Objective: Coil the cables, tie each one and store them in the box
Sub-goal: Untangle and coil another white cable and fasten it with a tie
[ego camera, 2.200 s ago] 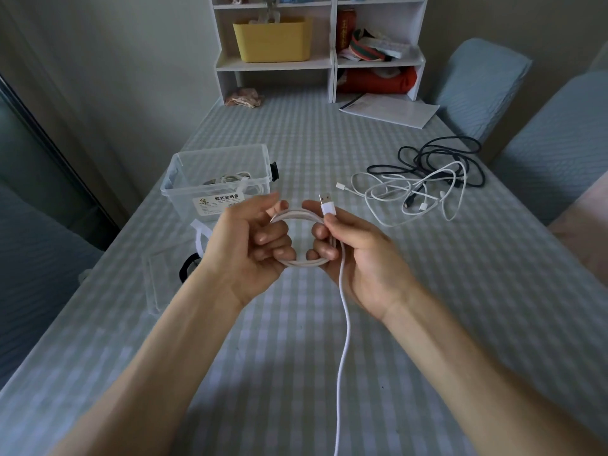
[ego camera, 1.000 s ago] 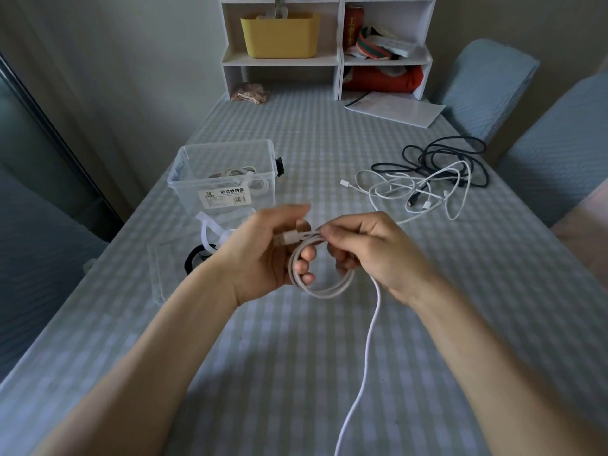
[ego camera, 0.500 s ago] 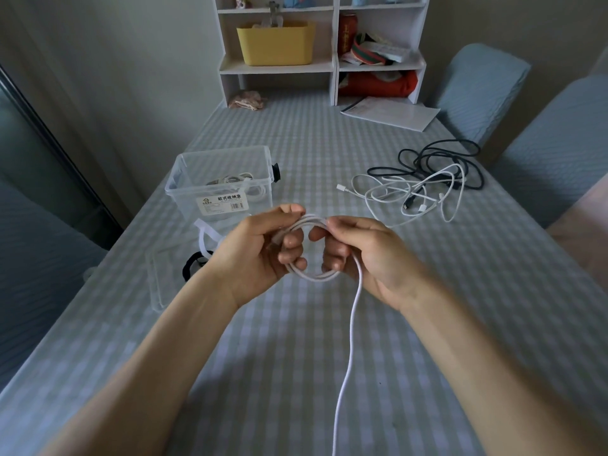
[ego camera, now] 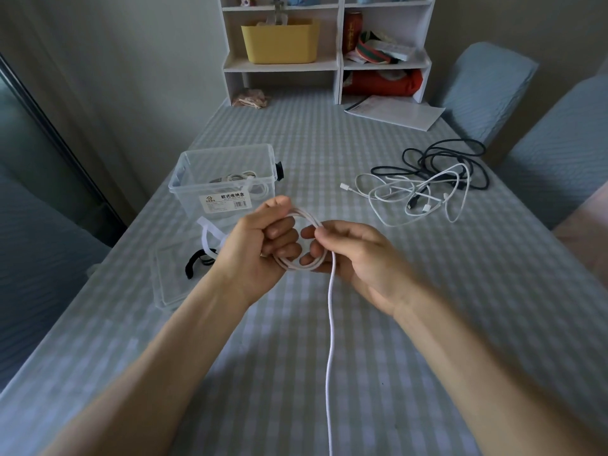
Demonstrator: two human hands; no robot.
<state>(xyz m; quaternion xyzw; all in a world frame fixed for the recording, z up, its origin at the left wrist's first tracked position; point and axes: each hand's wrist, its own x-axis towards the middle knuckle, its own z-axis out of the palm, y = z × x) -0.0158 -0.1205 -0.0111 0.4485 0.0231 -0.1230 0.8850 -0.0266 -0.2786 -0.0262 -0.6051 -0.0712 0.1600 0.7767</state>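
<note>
Clear box (ego camera: 227,169) at left, label reading "欧式收纳盒", coiled cables inside. In front of it, left hand (ego camera: 260,248) grips a white cable (ego camera: 330,324) coil; right hand (ego camera: 355,255) pinches its right side, tail hanging down. Loose cables (ego camera: 424,185) lie right.

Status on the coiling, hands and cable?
Left hand grips white coil. Right hand pinches the strand, tail hanging loose. Not tied; box open behind, nothing in the way.
</note>
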